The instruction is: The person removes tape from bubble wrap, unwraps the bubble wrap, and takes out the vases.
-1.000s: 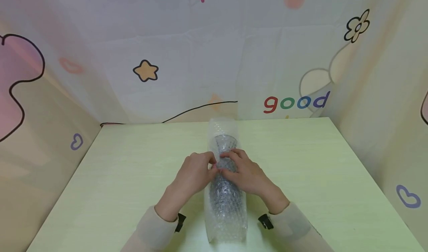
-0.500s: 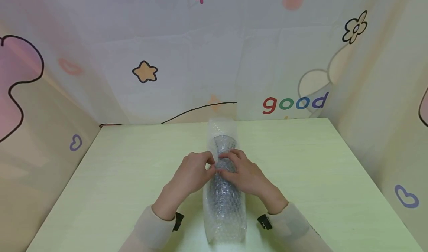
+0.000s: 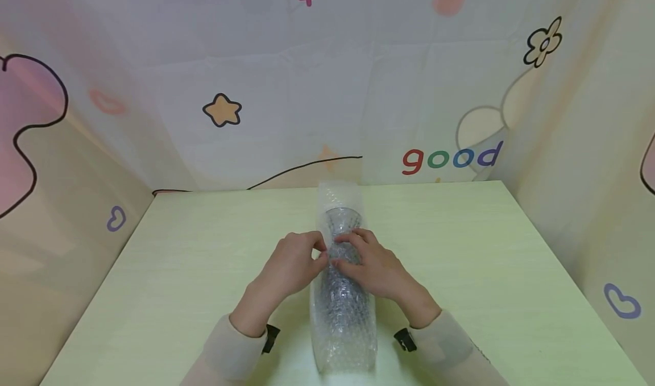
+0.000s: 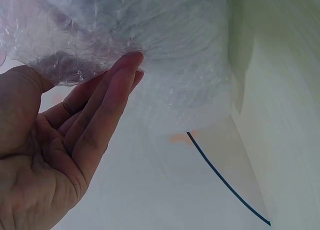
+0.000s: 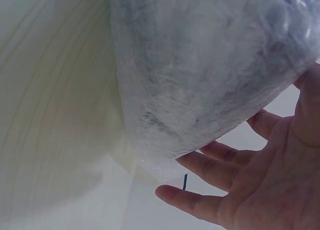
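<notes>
A long roll of clear bubble wrap (image 3: 345,349) lies lengthwise on the table, wound around a dark grey, vase-shaped thing (image 3: 344,221) with a flared far end. The layers blur what is inside. On the roll's left side, my left hand (image 3: 294,264) pinches the wrap between thumb and fingers; in the left wrist view the fingers (image 4: 107,98) reach up to its crinkled surface. Across the top from the right, my right hand (image 3: 381,266) rests with spread fingers. The right wrist view has those fingers (image 5: 210,170) along the underside of the bulging wrap as seen there.
The pale green table (image 3: 204,221) extends to both sides of the roll. A printed curtain (image 3: 286,90) stands behind its far edge and along both sides. Black straps (image 3: 406,339) show at the cuffs.
My left hand has drawn slightly left, away from the right thumb, its fingertips still at the wrap. The right hand stays almost in place on the roll.
</notes>
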Demonstrator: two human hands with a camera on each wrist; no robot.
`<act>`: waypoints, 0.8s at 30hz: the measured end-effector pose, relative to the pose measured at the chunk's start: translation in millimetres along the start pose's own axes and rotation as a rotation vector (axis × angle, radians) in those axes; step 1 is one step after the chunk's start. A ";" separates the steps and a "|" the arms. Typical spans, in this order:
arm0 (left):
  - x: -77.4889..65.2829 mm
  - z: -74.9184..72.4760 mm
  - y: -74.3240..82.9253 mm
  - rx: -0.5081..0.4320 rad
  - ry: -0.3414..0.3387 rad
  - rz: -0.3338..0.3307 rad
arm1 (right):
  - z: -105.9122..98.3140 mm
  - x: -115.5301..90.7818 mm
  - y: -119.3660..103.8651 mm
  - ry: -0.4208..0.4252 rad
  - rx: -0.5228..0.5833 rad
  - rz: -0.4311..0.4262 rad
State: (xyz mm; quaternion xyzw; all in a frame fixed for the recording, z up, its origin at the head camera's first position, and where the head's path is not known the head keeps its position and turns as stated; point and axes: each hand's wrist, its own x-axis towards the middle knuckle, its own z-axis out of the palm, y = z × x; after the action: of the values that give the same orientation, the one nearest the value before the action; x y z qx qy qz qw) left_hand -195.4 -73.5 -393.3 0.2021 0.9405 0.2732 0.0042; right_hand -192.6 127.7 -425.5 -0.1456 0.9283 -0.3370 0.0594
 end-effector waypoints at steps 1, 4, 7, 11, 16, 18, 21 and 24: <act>0.0 -0.2 -0.4 -0.001 0.000 -0.002 | -0.1 -0.1 -0.1 -0.001 -0.002 0.001; 0.1 -0.5 -1.6 -0.004 -0.001 -0.006 | -0.3 -0.2 -0.6 0.000 -0.007 -0.004; -0.4 -0.9 -2.5 -0.008 0.004 -0.001 | -0.7 -0.2 -0.9 -0.001 -0.006 -0.005; -1.4 -1.7 -3.4 -0.011 0.010 0.002 | -1.1 0.3 -0.9 -0.002 -0.007 -0.005; -2.3 -2.9 -4.2 -0.014 0.010 -0.001 | -1.0 0.7 -0.4 -0.003 -0.009 -0.004; -2.6 -3.4 -4.5 -0.018 0.008 -0.002 | -0.7 0.8 0.4 -0.003 -0.009 -0.004; -3.0 -4.0 -5.1 -0.023 0.009 -0.004 | 0.2 1.4 2.0 -0.002 -0.010 -0.010; -3.2 -4.1 -5.8 -0.034 0.010 -0.010 | 0.6 1.8 2.8 -0.002 -0.010 -0.015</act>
State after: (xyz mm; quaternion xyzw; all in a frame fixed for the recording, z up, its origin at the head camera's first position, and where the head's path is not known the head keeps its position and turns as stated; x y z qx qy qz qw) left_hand -195.1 -81.3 -393.1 0.1958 0.9368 0.2899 0.0042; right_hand -194.8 128.8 -427.8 -0.1531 0.9289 -0.3325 0.0570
